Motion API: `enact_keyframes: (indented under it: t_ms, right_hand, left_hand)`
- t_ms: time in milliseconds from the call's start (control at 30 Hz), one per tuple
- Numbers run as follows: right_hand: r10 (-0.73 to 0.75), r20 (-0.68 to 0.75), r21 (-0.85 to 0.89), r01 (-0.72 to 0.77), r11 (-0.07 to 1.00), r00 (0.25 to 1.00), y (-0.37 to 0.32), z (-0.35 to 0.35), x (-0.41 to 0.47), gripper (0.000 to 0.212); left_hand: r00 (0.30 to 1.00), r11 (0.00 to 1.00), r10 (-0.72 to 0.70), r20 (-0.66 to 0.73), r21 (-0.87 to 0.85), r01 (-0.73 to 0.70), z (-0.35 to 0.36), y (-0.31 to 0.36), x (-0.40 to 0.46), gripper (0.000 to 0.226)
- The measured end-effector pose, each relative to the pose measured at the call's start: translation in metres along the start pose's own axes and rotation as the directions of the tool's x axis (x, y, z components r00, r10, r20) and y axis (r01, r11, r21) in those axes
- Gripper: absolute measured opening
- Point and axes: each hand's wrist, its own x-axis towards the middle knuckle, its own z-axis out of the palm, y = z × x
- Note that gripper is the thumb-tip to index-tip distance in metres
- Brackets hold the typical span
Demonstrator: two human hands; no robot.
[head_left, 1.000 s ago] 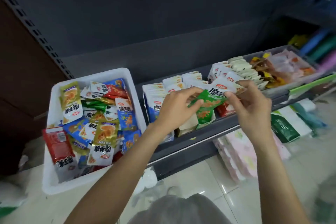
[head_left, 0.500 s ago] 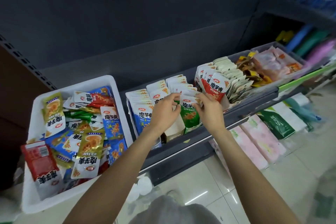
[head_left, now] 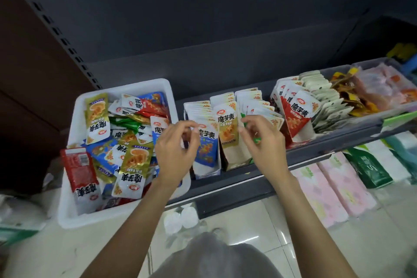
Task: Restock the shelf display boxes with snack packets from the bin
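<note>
2 hands, left (head_left: 174, 153) loosely curled (empty), right (head_left: 262, 142) pinching 1 green packet (head_left: 256, 140), 1 white bin (head_left: 74, 119)

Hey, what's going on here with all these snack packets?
A person is restocking a shop shelf. A white bin full of mixed snack packets sits at the left, and display boxes on the shelf hold upright rows sorted by colour. The right hand is at a green packet, mostly hidden behind it, by the boxes. The left hand hovers by the blue packets, fingers loosely curled, holding nothing visible.
</note>
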Motion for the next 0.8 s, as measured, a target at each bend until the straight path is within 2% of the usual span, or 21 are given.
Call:
enact_keyframes:
  t_ms: [100,200,267,400,467,533,600,667,733,800]
  right_hand:
    - [-0.149,0.275,0.093,0.128,0.987,0.950,-0.040,0.030,0.003,0.013]
    - [-0.257,0.448,0.127,0.224,0.966,0.856,-0.073,0.073,0.006,0.013]
    - [-0.266,0.526,0.117,0.241,0.963,0.808,-0.090,0.107,0.007,0.015]
    - [-0.226,0.676,-0.010,0.315,0.949,0.701,-0.104,0.164,0.015,0.030]
    - [-0.227,0.760,-0.067,0.421,0.905,0.609,-0.107,0.189,0.019,0.043]
    - [-0.227,0.846,-0.075,0.527,0.846,0.483,-0.108,0.207,0.021,0.064]
    - [-0.206,0.903,-0.067,0.598,0.799,0.377,-0.109,0.218,0.023,0.075]
    - [-0.209,0.911,-0.071,0.634,0.770,0.355,-0.108,0.224,0.024,0.074]
    - [-0.241,0.886,-0.072,0.632,0.772,0.396,-0.108,0.227,0.023,0.068]
    - [-0.316,0.843,-0.038,0.635,0.772,0.435,-0.110,0.226,0.026,0.061]
  left_hand:
    - [0.995,0.979,-0.100,0.011,0.180,0.096,-0.047,-0.036,-0.013,0.023]
    - [0.936,0.867,-0.311,0.163,0.452,0.210,-0.084,-0.081,-0.025,0.023]
    - [0.862,0.784,-0.442,0.249,0.574,0.236,-0.099,-0.104,-0.035,0.034]
    - [0.783,0.736,-0.526,0.333,0.639,0.223,-0.107,-0.114,-0.041,0.049]
    - [0.680,0.677,-0.622,0.388,0.703,0.219,-0.107,-0.117,-0.039,0.063]
    - [0.591,0.616,-0.696,0.407,0.762,0.200,-0.106,-0.117,-0.038,0.077]
    - [0.566,0.594,-0.712,0.415,0.786,0.172,-0.104,-0.116,-0.036,0.083]
    - [0.554,0.598,-0.716,0.426,0.783,0.172,-0.105,-0.119,-0.037,0.081]
    - [0.550,0.621,-0.735,0.397,0.720,0.310,-0.109,-0.125,-0.039,0.072]
    - [0.600,0.665,-0.712,0.365,0.626,0.408,-0.117,-0.127,-0.041,0.053]
